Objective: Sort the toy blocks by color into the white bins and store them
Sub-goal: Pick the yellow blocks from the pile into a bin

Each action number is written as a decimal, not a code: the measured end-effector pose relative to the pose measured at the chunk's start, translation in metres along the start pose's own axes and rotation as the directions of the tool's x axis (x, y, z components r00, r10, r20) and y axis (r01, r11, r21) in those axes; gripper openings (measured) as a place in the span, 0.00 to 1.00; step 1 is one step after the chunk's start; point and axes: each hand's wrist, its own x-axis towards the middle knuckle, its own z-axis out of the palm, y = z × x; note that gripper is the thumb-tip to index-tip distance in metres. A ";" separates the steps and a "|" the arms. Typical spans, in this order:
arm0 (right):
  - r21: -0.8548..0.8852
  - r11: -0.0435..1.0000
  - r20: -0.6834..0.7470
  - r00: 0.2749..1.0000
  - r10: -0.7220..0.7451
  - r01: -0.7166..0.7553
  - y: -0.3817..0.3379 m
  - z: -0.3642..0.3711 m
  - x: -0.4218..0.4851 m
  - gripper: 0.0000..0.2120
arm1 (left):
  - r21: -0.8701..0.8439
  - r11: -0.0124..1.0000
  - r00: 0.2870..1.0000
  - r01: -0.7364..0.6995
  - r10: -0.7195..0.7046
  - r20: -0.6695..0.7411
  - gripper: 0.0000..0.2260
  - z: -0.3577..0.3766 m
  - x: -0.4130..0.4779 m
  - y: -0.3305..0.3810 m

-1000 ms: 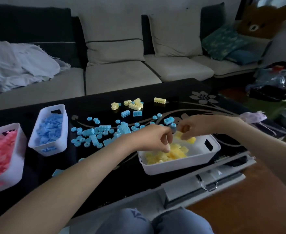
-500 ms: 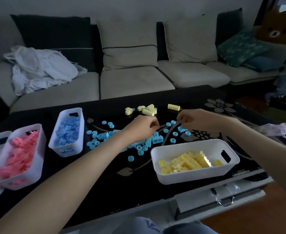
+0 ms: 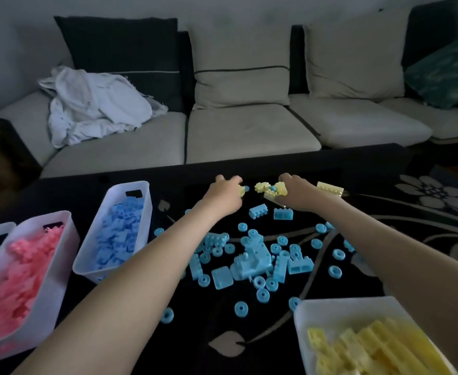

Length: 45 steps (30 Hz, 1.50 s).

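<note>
Now, left grip (image 3: pixel 223 194): curled round a yellow block (image 3: pixel 241 191).
Right grip (image 3: pixel 299 194): clutching yellow cluster (image 3: pixel 279 188).
Blocks (image 3: pixel 283 213): likely light, rigid, slick; pinch flat sides.

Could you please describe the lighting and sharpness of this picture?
Head view: dim, bluish light, no glare; yellow bin at lower right smeared by blur; left hand, right hand and yellow blocks farther off look sharper.

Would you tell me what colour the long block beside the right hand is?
The long block is pale yellow, clearest in the head view.
</note>
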 end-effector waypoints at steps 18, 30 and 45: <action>0.117 0.989 0.043 0.995 0.086 -0.091 0.025 0.001 0.002 0.22 | 0.117 0.991 0.998 -0.059 0.062 -0.019 0.10 0.020 0.025 -0.003; 0.258 0.966 0.022 1.000 0.011 -0.016 0.037 -0.042 -0.106 0.10 | -0.173 0.910 0.924 -0.376 0.381 -0.006 0.13 -0.025 -0.098 0.053; 0.253 0.967 0.108 0.994 -0.036 0.008 0.087 -0.058 -0.258 0.09 | -0.061 0.827 0.753 -0.559 0.537 0.380 0.16 0.021 -0.206 0.125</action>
